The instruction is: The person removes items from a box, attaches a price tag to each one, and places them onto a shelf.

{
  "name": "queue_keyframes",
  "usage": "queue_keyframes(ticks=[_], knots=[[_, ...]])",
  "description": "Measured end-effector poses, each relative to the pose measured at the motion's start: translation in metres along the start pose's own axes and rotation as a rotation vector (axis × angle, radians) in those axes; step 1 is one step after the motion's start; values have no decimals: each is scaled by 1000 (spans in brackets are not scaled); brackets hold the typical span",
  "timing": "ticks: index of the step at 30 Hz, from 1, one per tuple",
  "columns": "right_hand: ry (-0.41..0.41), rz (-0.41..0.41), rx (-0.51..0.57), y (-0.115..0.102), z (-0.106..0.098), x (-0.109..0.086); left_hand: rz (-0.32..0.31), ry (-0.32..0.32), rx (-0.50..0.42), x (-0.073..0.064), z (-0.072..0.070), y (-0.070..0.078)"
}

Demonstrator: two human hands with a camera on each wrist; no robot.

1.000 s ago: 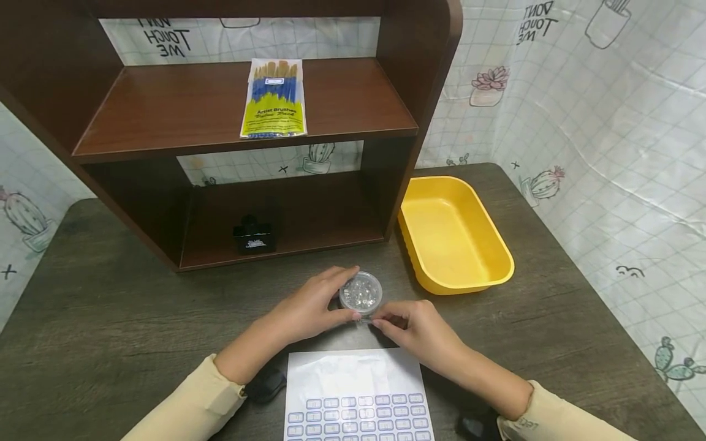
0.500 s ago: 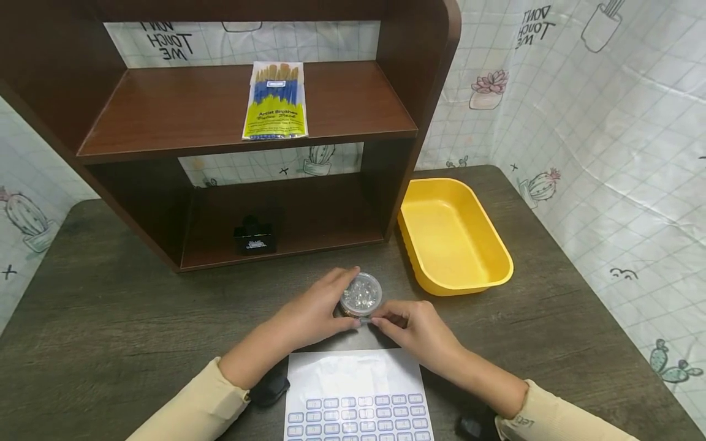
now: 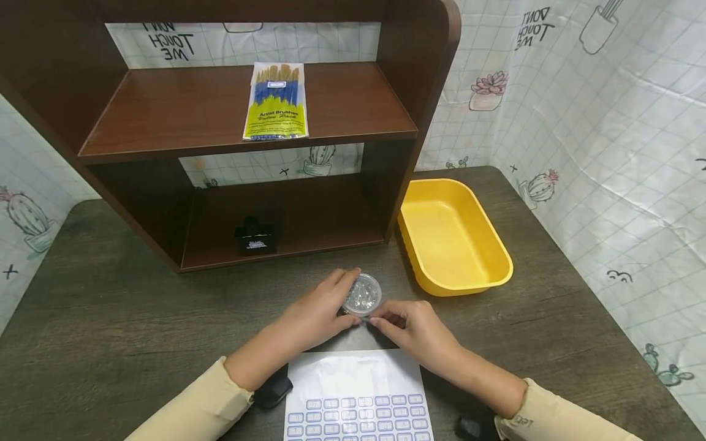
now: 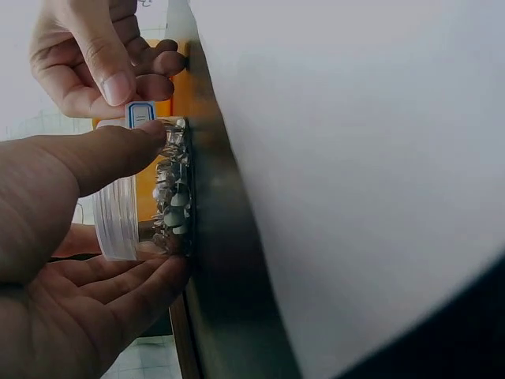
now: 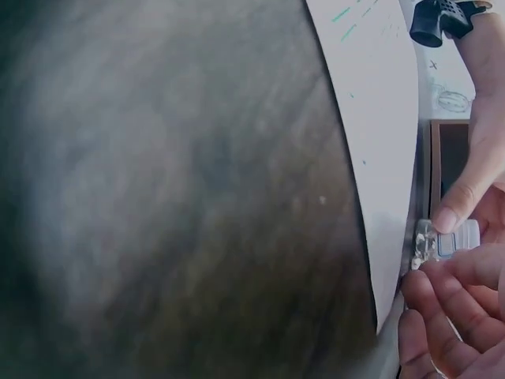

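On the table, a round clear jar (image 3: 365, 295) with a clear lid stands upright. Small shiny pieces fill its lower part (image 4: 173, 189). My left hand (image 3: 317, 312) grips the jar from the left, fingers behind and thumb in front. A small white label with a blue border (image 4: 141, 114) lies against the jar's front side, with my left thumb touching one end. From the right, my right hand (image 3: 416, 331) pinches the other end between thumb and fingertips. The right wrist view shows the label (image 5: 447, 244) between both hands, partly covered by fingers.
A white sheet with rows of blue-bordered labels (image 3: 342, 373) lies in front of my hands. The yellow bin (image 3: 449, 245) stands to the right. Behind is a brown shelf (image 3: 165, 122) holding an Artist Brushes pack (image 3: 277, 104) and a small black box (image 3: 255, 239).
My left hand has shifted slightly right, its thumb coming closer to the right fingertips over the label. The right hand has barely moved.
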State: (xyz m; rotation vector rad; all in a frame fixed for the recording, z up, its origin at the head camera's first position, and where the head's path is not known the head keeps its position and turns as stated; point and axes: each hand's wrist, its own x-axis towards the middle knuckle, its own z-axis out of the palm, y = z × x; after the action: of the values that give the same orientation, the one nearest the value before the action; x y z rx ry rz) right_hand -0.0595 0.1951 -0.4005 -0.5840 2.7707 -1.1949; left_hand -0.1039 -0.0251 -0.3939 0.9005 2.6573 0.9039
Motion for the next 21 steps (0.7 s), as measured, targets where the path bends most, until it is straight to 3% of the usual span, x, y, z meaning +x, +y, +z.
queue_keyframes(ticks=[10,15,21], knots=[[-103,79,-113,-5,-18,7,10,-12,21,1,-4,0],[-155,38,-276,-12,-15,19,21,-15,12,2,-3,-2],[-167,-24,-386,-12,-12,28,28,-21,4,2,-4,-3]])
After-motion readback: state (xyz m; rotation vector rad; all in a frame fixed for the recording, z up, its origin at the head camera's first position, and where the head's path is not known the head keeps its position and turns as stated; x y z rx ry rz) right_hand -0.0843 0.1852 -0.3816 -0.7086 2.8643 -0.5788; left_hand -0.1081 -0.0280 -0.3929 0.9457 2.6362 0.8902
